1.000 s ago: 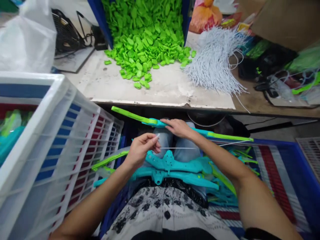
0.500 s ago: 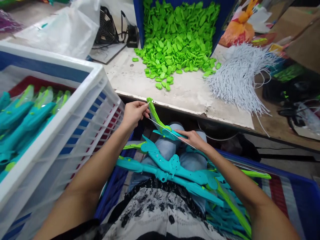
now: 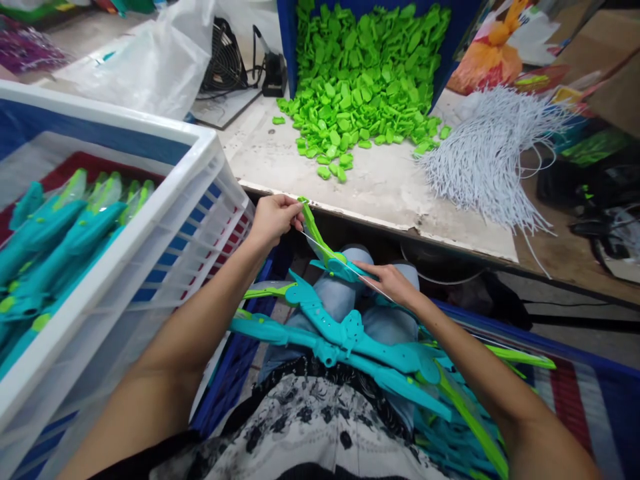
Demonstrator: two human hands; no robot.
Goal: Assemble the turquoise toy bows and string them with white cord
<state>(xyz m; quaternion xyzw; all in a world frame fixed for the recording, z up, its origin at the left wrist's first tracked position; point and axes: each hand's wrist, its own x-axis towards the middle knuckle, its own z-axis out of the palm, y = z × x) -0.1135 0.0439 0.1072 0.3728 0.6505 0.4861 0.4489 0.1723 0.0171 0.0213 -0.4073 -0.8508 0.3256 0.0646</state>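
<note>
A toy bow with a teal body and a lime-green limb (image 3: 315, 230) slants over my knees, its green tip near the bench edge. My left hand (image 3: 277, 219) is closed in a pinch on a white string (image 3: 314, 240) beside that tip. The string runs from there down along the bow to my right hand (image 3: 387, 281). My right hand grips the bow's teal part, fingers stretched along it; the grip's underside is hidden. More teal bow pieces (image 3: 320, 317) with green limbs lie across my lap, below both hands.
A white crate (image 3: 210, 140) of bagged teal-and-green bows stands at left. On the bench (image 3: 380, 190), small green plastic parts (image 3: 345, 100) spill from a blue bin (image 3: 286, 40). White strings (image 3: 495, 147) lie right of them. A blue crate (image 3: 600, 380) at lower right holds more teal pieces.
The whole view has shifted slightly to the right. My left hand still pinches the string by the green tip, and my right hand keeps its grip on the bow.
</note>
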